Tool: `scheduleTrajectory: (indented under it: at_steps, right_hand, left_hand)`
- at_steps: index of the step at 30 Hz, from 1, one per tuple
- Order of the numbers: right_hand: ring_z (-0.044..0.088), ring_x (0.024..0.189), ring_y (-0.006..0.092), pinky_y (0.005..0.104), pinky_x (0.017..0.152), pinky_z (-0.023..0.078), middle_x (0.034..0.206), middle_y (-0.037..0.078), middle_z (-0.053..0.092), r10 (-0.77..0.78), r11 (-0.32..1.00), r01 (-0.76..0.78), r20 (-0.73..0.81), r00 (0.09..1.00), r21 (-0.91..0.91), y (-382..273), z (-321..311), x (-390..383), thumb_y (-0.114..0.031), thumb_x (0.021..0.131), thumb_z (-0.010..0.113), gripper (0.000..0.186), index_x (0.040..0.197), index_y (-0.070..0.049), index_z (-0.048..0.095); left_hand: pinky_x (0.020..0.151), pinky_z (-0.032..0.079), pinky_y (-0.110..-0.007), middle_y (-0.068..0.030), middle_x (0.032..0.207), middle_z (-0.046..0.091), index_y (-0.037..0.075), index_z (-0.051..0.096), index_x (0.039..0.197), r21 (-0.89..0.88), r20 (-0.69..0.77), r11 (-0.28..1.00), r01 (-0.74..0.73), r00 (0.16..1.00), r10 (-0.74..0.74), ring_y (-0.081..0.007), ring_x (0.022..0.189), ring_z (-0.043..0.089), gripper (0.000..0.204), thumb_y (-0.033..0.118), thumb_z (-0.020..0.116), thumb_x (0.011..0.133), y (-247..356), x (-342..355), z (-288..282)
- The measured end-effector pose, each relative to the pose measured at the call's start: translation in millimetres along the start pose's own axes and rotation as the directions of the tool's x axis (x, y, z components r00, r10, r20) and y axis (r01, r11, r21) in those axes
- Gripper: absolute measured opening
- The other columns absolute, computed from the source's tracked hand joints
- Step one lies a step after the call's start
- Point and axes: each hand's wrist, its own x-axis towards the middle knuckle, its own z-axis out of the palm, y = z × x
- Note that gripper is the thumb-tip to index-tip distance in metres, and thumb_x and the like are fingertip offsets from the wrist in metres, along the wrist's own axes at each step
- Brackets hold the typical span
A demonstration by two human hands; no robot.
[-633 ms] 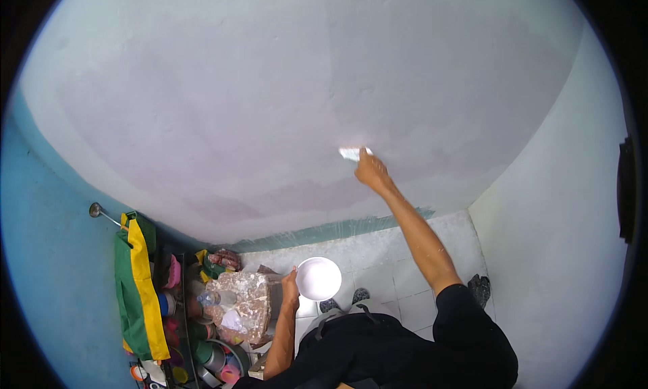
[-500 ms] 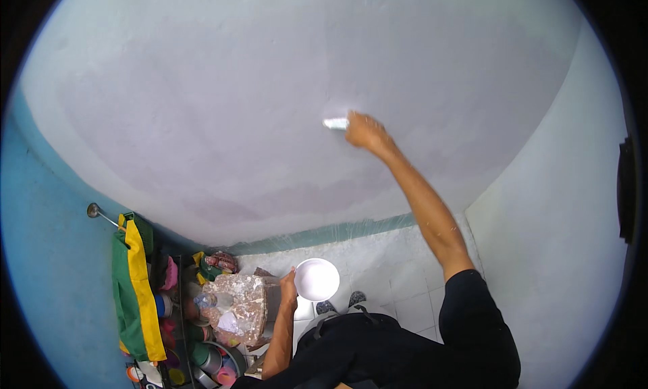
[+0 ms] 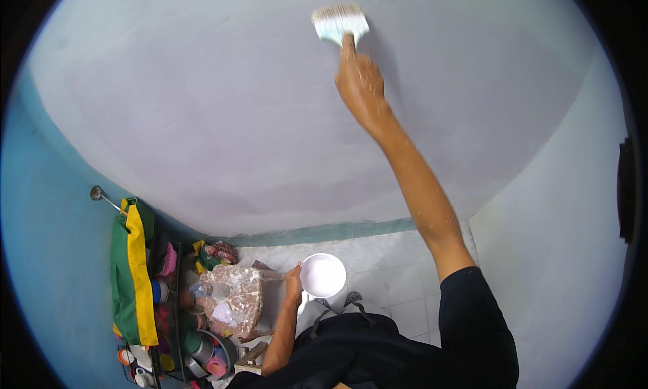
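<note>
My right hand (image 3: 361, 84) is raised high against the wall, closed around the handle of a wide flat paintbrush (image 3: 341, 30). Its bristles point up and its lower part is coated in white. Whether the bristle tips touch the wall I cannot tell. Low in front of my body, my left hand (image 3: 293, 286) grips the side of a round white container (image 3: 324, 255). Pale lilac-white paint (image 3: 322, 276) lies inside it. The wall (image 3: 223, 125) carries a broad pale lilac patch, with whiter, greenish areas around it.
At lower left stands a paint-spattered stool (image 3: 237, 291) with a clear plastic item on top. Beside it, a rack (image 3: 177, 315) holds several bowls and pots. A green and yellow cloth (image 3: 135, 274) and a ladle (image 3: 98, 193) hang there. Tiled floor (image 3: 398, 281) runs below the wall.
My right hand has moved up the wall with the paintbrush, which has turned from pointing left to pointing up. The container in my left hand has shifted slightly right and up in view.
</note>
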Motion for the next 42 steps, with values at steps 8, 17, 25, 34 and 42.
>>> scheduleTrajectory:
  at_steps: [8, 17, 25, 34, 42]
  right_hand:
    - [0.064, 0.072, 0.0451, 0.0515, 0.061, 0.051, 0.075, 0.029, 0.063, 0.202, 0.954, -0.271, 0.39, 0.898, 0.129, 39, 89, -155, -0.01, 0.097, 0.046, 0.04, 0.134, 0.004, 0.039]
    - [0.063, 0.094, 0.0459, 0.051, 0.08, 0.05, 0.094, 0.03, 0.065, 0.264, 0.923, -0.377, 0.592, 0.762, 0.073, 36, 39, -263, -0.012, 0.092, 0.058, 0.041, 0.131, -0.003, 0.046]
    - [0.061, 0.101, 0.0447, 0.0491, 0.086, 0.049, 0.106, 0.03, 0.063, 0.168, 0.886, -0.412, 0.678, 0.715, 0.215, -18, 9, -318, -0.008, 0.089, 0.061, 0.044, 0.129, -0.004, 0.044]
    - [0.062, 0.1, 0.0419, 0.0473, 0.083, 0.05, 0.107, 0.024, 0.065, 0.128, 0.928, -0.359, 0.815, 0.565, 0.103, -65, 31, -355, -0.013, 0.091, 0.06, 0.039, 0.128, -0.009, 0.045]
    - [0.064, 0.086, 0.0391, 0.0452, 0.075, 0.053, 0.098, 0.021, 0.061, 0.097, 0.963, -0.252, 0.745, 0.66, 0.099, -60, 60, -351, -0.015, 0.089, 0.062, 0.026, 0.113, -0.009, 0.066]
  left_hand:
    - [0.07, 0.048, -0.029, -0.0066, 0.088, 0.065, -0.002, 0.066, 0.1, -0.078, 0.058, 0.997, 0.002, 0.998, 0.003, -0.0144, 0.076, 0.061, 0.039, 0.033, 0.048, 0.101, 25, -2, 39]
    - [0.068, 0.044, -0.027, -0.0025, 0.084, 0.062, -0.001, 0.066, 0.094, -0.093, 0.089, 0.992, -0.081, 0.992, 0.09, -0.0103, 0.075, 0.056, 0.039, 0.033, 0.048, 0.101, 60, 44, 12]
    - [0.067, 0.047, -0.028, -0.0042, 0.084, 0.064, -0.003, 0.066, 0.093, -0.011, 0.131, 0.994, -0.112, 0.985, 0.112, -0.0113, 0.074, 0.057, 0.043, 0.035, 0.049, 0.101, 95, 69, -10]
    - [0.075, 0.05, -0.03, -0.0087, 0.092, 0.067, -0.004, 0.065, 0.102, -0.033, 0.187, 0.984, -0.177, 0.966, 0.18, -0.0146, 0.081, 0.062, 0.042, 0.035, 0.049, 0.1, 104, 73, -35]
    - [0.074, 0.047, -0.025, -0.0045, 0.089, 0.067, -0.005, 0.068, 0.106, 0.011, 0.171, 0.967, -0.255, 0.953, 0.25, -0.0098, 0.08, 0.058, 0.043, 0.034, 0.05, 0.101, 113, 72, -36]
